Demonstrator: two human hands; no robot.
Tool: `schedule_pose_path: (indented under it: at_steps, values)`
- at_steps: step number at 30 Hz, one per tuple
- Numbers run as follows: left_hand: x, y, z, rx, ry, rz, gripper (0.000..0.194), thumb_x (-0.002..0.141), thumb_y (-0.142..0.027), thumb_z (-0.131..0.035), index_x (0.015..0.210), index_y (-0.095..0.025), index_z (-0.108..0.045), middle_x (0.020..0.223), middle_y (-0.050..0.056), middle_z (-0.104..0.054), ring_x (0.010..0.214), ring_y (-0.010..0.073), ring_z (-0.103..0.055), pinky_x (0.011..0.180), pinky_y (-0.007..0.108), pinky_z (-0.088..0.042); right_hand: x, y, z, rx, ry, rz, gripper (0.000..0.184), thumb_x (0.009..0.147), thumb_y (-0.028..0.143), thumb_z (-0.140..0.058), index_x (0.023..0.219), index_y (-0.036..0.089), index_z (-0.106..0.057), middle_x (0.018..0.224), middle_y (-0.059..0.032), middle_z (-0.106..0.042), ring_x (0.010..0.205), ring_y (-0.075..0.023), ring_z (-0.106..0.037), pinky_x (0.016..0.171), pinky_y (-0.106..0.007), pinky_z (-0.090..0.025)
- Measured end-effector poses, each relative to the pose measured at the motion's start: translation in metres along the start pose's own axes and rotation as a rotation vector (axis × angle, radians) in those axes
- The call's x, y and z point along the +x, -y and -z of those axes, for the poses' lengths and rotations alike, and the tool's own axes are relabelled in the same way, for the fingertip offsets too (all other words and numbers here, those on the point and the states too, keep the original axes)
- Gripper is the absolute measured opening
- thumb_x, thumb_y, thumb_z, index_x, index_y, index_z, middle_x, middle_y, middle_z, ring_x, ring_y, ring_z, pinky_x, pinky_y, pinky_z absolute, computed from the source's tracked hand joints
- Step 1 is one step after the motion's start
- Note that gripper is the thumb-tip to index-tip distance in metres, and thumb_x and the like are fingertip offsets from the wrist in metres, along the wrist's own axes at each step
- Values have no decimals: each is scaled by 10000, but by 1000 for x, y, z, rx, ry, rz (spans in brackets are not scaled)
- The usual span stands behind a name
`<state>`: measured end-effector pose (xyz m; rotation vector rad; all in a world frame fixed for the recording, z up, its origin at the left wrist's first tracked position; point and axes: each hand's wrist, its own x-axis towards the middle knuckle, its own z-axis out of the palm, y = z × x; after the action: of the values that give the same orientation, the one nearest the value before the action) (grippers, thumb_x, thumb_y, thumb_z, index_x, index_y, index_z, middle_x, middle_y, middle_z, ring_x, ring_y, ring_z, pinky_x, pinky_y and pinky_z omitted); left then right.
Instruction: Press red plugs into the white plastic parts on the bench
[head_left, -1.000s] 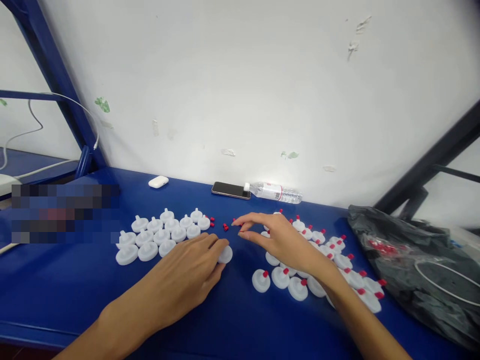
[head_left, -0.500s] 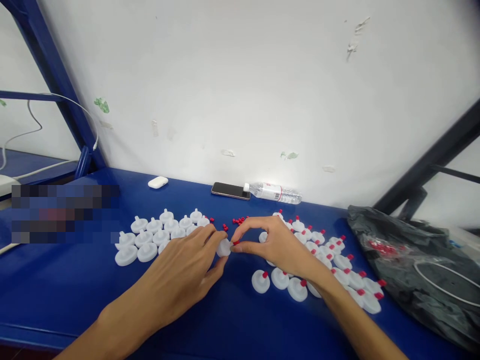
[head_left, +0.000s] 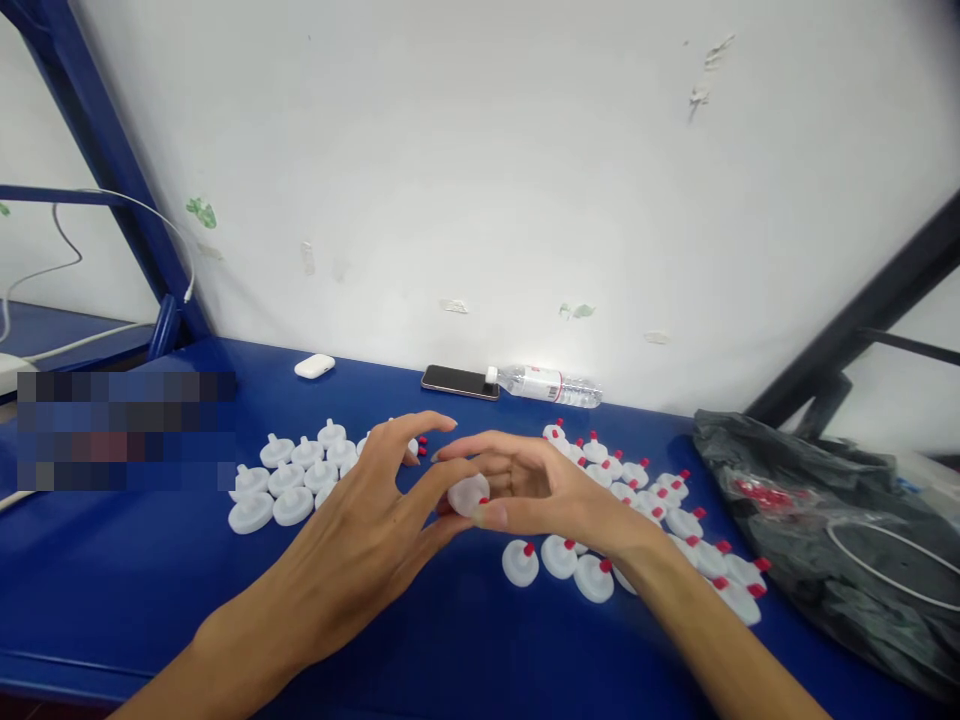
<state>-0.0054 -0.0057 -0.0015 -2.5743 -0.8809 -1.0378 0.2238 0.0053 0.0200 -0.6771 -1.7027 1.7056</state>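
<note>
Between my hands is a round white plastic lid with a spout (head_left: 466, 494), a small red cap (head_left: 484, 503) at its lower right edge. My left hand (head_left: 367, 515) grips the lid from the left, thumb below and a finger along its top, while its index finger reaches out above. From the other side, my right hand (head_left: 551, 490) closes on it with the thumb at the red cap and its fingers curled behind. Uncapped white lids (head_left: 294, 506) stand left of my left hand. Around my right forearm lie several white lids with red caps (head_left: 595, 577).
At the wall lie a phone (head_left: 459, 382), a clear plastic bottle (head_left: 551, 384) and a white earbud case (head_left: 314, 366). A dark plastic bag (head_left: 862, 560) with a packet of red pieces (head_left: 772, 495) covers the right of the blue table (head_left: 420, 650).
My right hand has moved from pinching the red cap to reaching around the lid, its fingers now behind it. The lid has shifted slightly right, and my left index finger has lifted away.
</note>
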Motion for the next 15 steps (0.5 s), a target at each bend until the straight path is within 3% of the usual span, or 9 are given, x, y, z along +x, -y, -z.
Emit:
schedule_pose_path:
  at_steps: [5, 10, 12, 15]
  values:
    - [2, 1, -2, 6, 36, 84, 399, 1035, -320, -548, 1425, -273, -477, 1449, 134, -403, 1240, 292, -525, 928, 463, -592, 2, -1, 2, -107, -238, 36, 371, 815, 338, -852, 1167, 258, -771, 1012, -42, -804, 981, -229, -767, 853, -347, -610]
    - [-6, 16, -13, 181, 78, 200, 369, 1024, -264, -516, 1372, -152, -569, 1365, 203, -526, 1245, 366, -544, 953, 549, -576, 3, 1, 13, -177, -376, 73, 300, 810, 359, -855, 1083, 245, -801, 1097, -70, -811, 1040, -236, -762, 931, -352, -593]
    - [-12, 22, -17, 286, 147, 232, 396, 1009, -247, -524, 1358, -77, -599, 1328, 251, -580, 1222, 408, -572, 966, 589, -560, 2, 3, 15, -173, -395, 80, 251, 845, 378, -820, 1049, 237, -783, 1113, -78, -808, 1061, -243, -759, 955, -373, -583]
    - [-14, 23, -16, 354, 343, 298, 406, 995, -213, -526, 1354, -50, -622, 1268, 264, -650, 1194, 430, -613, 975, 602, -551, 1, 6, 14, -261, -416, 62, 206, 894, 421, -759, 968, 230, -741, 1149, -86, -793, 1055, -245, -755, 956, -404, -573]
